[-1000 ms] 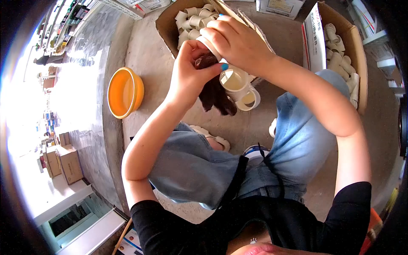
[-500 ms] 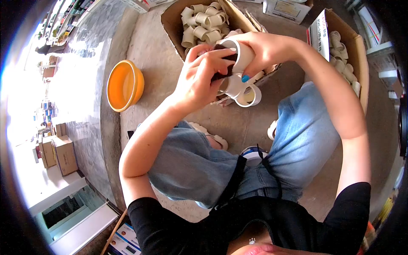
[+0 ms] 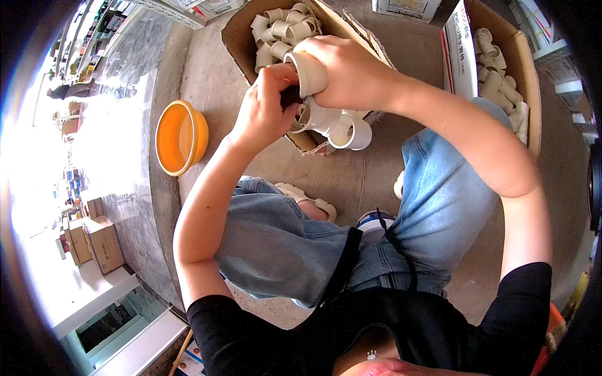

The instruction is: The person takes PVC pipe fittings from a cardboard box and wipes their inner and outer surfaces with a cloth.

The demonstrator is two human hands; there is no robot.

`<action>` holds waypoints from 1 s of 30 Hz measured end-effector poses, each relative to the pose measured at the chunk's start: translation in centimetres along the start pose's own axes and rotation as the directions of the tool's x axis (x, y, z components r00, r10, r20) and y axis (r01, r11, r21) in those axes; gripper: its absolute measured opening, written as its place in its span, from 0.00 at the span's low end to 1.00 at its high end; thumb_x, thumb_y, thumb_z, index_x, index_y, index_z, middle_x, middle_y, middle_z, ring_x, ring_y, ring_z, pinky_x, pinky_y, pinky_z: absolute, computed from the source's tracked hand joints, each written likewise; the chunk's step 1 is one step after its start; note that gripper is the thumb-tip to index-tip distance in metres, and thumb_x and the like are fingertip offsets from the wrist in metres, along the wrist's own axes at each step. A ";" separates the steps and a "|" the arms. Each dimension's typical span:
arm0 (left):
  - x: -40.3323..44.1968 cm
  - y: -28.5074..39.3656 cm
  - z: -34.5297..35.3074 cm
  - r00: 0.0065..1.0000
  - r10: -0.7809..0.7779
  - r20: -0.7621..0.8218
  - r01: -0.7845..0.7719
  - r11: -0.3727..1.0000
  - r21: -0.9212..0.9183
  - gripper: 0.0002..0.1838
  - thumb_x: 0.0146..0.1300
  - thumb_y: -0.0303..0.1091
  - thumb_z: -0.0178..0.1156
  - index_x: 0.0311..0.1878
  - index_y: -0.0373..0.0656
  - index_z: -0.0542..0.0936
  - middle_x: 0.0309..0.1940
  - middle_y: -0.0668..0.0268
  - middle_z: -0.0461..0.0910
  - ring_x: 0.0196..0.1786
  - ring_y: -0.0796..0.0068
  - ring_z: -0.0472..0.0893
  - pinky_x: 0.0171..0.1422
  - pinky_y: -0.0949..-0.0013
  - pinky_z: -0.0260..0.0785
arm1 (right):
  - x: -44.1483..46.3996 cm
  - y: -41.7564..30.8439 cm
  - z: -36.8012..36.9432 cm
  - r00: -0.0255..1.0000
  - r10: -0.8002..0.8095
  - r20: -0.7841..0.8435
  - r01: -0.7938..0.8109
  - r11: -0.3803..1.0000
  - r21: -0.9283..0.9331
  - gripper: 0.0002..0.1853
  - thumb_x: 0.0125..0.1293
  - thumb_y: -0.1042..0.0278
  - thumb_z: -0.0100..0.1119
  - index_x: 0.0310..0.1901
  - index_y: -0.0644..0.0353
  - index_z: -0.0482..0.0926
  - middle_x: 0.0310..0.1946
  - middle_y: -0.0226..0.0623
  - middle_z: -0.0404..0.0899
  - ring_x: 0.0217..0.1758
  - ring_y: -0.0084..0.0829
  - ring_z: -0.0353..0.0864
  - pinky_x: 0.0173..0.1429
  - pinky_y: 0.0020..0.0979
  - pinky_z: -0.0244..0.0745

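Note:
My right hand [image 3: 354,70] is wrapped round a cream PVC pipe fitting [image 3: 311,74], its open mouth turned towards my left hand [image 3: 260,109]. The fingers of my left hand are closed at that mouth on a dark piece [image 3: 290,96], mostly hidden, so I cannot tell whether it is cloth or a pad. Just below both hands, white pipe fittings [image 3: 353,134] lie at the near edge of a cardboard box [image 3: 237,37]. More cream elbow fittings [image 3: 280,30] fill the far part of that box.
A second cardboard box [image 3: 532,81] of fittings stands by my right knee. On the floor to the left is an orange basin [image 3: 202,138]. My legs straddle a low seat [image 3: 375,225]. Brown cartons [image 3: 103,244] are stacked at the far left.
Both hands have shifted left with the fitting in the view. The dark piece shows less now, tucked between my left fingers and the fitting. The whole view has turned slightly.

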State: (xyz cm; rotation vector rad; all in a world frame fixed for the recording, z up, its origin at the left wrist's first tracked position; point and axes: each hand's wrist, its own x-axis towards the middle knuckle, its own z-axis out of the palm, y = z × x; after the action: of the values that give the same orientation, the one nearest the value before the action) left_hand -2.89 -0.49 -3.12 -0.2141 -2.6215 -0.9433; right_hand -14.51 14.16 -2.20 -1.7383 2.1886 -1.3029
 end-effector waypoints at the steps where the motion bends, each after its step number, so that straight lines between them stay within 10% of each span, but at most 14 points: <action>1: 0.0 0.4 0.0 0.999 -0.054 -0.003 0.054 0.999 0.007 0.24 0.44 0.14 0.56 0.45 0.37 0.61 0.40 0.53 0.76 0.43 0.57 0.79 0.48 0.64 0.70 | -0.1 0.1 0.4 0.994 -0.070 -0.081 0.065 0.996 -0.060 0.25 0.38 0.76 0.63 0.44 0.62 0.72 0.37 0.43 0.76 0.43 0.41 0.76 0.49 0.35 0.72; 9: 0.9 2.2 0.3 0.954 -0.297 -0.038 0.242 0.840 -0.486 0.25 0.46 0.20 0.65 0.44 0.40 0.61 0.34 0.57 0.77 0.40 0.76 0.77 0.44 0.72 0.70 | 0.3 1.1 0.8 0.884 -0.441 -0.153 0.273 0.754 -0.598 0.16 0.51 0.70 0.55 0.43 0.62 0.70 0.38 0.39 0.73 0.44 0.35 0.75 0.50 0.33 0.72; 13: 0.4 3.0 0.5 0.896 -0.378 -0.234 0.302 0.903 -0.307 0.23 0.47 0.22 0.67 0.40 0.41 0.62 0.28 0.61 0.77 0.33 0.78 0.77 0.38 0.73 0.70 | 0.9 1.1 0.8 0.927 -0.370 -0.066 0.301 0.835 -0.460 0.22 0.49 0.72 0.59 0.48 0.62 0.68 0.41 0.40 0.73 0.48 0.37 0.73 0.52 0.33 0.71; 15: -0.3 1.5 1.0 0.913 -0.273 -0.302 0.196 0.945 -0.262 0.21 0.47 0.23 0.66 0.38 0.42 0.62 0.27 0.60 0.77 0.28 0.70 0.77 0.36 0.70 0.71 | 1.0 0.7 -0.5 0.975 -0.199 0.103 0.215 0.961 -0.177 0.29 0.45 0.77 0.62 0.53 0.61 0.66 0.45 0.42 0.72 0.52 0.40 0.71 0.56 0.34 0.68; 17: -0.8 1.5 1.2 0.945 -0.123 -0.303 0.101 0.991 -0.086 0.20 0.47 0.23 0.66 0.37 0.41 0.63 0.28 0.58 0.77 0.28 0.65 0.77 0.36 0.69 0.71 | 1.5 0.5 -3.3 0.909 0.103 0.403 -0.204 0.955 0.215 0.32 0.47 0.75 0.64 0.56 0.61 0.64 0.47 0.39 0.73 0.52 0.29 0.73 0.56 0.30 0.68; 22: 0.5 1.5 -0.6 0.856 0.514 -0.054 -0.493 0.843 0.214 0.17 0.45 0.15 0.59 0.36 0.37 0.64 0.39 0.56 0.76 0.39 0.56 0.77 0.40 0.65 0.72 | 1.3 2.7 -3.5 0.773 0.009 0.634 -0.274 0.906 0.321 0.26 0.47 0.76 0.63 0.51 0.62 0.68 0.45 0.37 0.74 0.48 0.22 0.73 0.49 0.28 0.72; 30: -0.1 1.3 0.9 0.988 -0.102 -0.115 0.106 0.994 0.025 0.25 0.49 0.17 0.61 0.44 0.39 0.57 0.36 0.52 0.76 0.41 0.61 0.79 0.44 0.67 0.71 | -0.5 1.6 -0.7 0.997 0.029 0.076 -0.031 0.999 0.023 0.29 0.41 0.75 0.64 0.50 0.60 0.68 0.45 0.43 0.73 0.49 0.42 0.74 0.53 0.36 0.70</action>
State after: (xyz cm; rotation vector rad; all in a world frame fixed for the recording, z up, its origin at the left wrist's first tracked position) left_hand -2.68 1.06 -3.02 -0.0147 -2.5613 -0.9190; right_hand -15.93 14.98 -2.92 -1.7102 2.1411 -1.2308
